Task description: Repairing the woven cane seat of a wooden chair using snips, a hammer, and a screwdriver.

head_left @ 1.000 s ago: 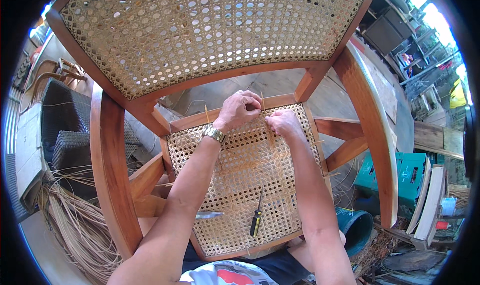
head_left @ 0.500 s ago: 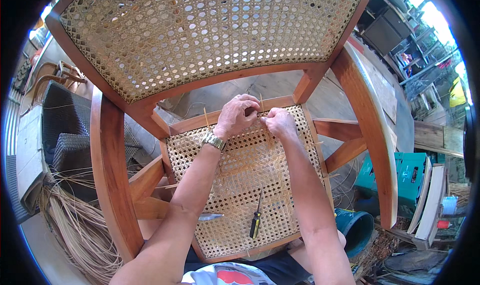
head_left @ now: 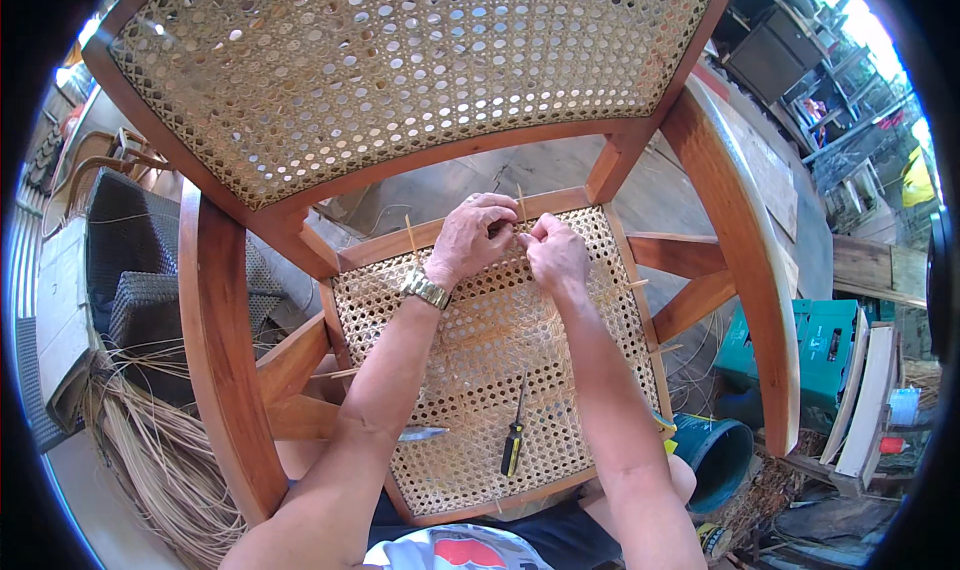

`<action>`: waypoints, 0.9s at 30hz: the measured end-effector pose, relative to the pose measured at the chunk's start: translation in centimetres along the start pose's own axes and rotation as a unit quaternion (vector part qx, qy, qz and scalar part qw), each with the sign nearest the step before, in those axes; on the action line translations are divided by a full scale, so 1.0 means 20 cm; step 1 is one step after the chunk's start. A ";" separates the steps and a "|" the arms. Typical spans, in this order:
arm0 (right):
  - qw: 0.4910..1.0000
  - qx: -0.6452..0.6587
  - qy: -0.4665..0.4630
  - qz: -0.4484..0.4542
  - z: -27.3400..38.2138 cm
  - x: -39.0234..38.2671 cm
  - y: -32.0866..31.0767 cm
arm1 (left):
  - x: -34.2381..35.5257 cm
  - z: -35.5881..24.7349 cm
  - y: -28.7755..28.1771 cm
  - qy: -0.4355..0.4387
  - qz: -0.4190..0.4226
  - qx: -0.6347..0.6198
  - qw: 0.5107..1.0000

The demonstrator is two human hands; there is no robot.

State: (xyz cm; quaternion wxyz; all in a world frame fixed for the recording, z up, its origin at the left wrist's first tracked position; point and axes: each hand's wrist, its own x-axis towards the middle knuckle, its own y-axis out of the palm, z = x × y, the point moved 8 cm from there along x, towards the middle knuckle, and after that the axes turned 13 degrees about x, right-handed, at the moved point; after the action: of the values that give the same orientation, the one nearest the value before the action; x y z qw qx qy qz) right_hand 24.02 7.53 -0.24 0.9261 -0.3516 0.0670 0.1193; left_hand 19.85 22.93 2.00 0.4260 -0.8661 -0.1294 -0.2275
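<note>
At the far edge of a chair's woven cane seat (head_left: 480,370), both my hands work close together. My left hand (head_left: 472,238), with a gold watch (head_left: 427,288) on its wrist, has thumb and forefinger curled to a pinch. My right hand (head_left: 557,258) is closed just beside it, fingertips pressed together. Whatever lies between the fingers is too small to make out. One thin peg (head_left: 520,202) stands upright by my left fingertips, another peg (head_left: 411,236) farther left. A screwdriver (head_left: 512,450) with a black and yellow handle lies on the seat; a blade (head_left: 424,433) shows by my left forearm.
The chair's cane back (head_left: 420,70) rises beyond the seat, between a left wooden armrest (head_left: 215,350) and a right wooden armrest (head_left: 745,260). Loose cane strands (head_left: 160,450) are heaped at left. Green crates (head_left: 815,355) and a dark green bucket (head_left: 712,460) stand at right.
My right hand has turned slightly and its fingertips have drawn up beside the left hand's. The left hand stays nearly where it was.
</note>
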 end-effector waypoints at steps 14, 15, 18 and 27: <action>0.995 -0.040 -0.010 0.086 -0.03 0.14 0.00 | -0.01 -0.02 0.01 0.030 0.041 0.049 0.998; 0.996 -0.033 -0.021 0.078 -0.03 0.14 0.00 | 0.00 -0.02 0.02 0.030 0.041 0.052 0.997; 0.992 0.065 -0.043 0.096 -0.09 0.16 -0.02 | 0.01 -0.06 0.04 0.049 0.042 0.044 0.997; 0.982 0.026 0.089 0.162 -0.06 0.26 -0.01 | -0.03 -0.02 0.03 -0.039 0.039 0.026 0.998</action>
State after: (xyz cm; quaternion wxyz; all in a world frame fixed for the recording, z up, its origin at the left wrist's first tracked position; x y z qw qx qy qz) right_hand 28.94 7.56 -2.02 0.8938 -0.3210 0.2081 0.2342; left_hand 19.53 22.26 1.59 0.4514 -0.8674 -0.1175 -0.1734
